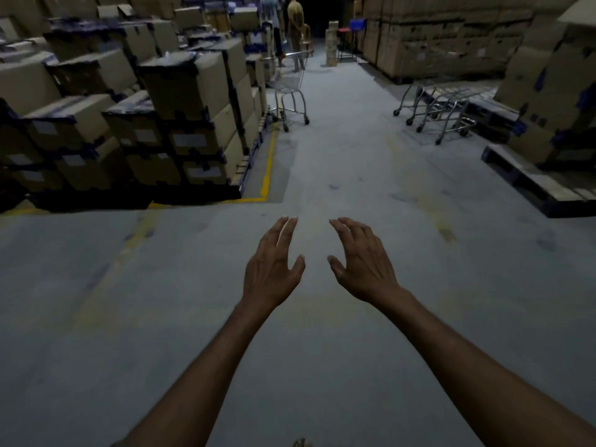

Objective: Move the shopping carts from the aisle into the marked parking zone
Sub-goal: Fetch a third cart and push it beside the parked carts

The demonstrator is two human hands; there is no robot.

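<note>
Shopping cart (290, 88) stands alone far up the aisle, against the left-hand carton stacks (180, 91), well apart from both hands and straight ahead, slightly left. Its long axis seems to run along the aisle. Nested carts (435, 108) sit at right by a pallet (532, 185). Left hand (272, 269) and right hand (361, 266) hang empty, fingers spread, neither clearly nearer. Yellow floor line (267, 169) borders the cartons. No writing legible; carton labels too blurred.
</note>
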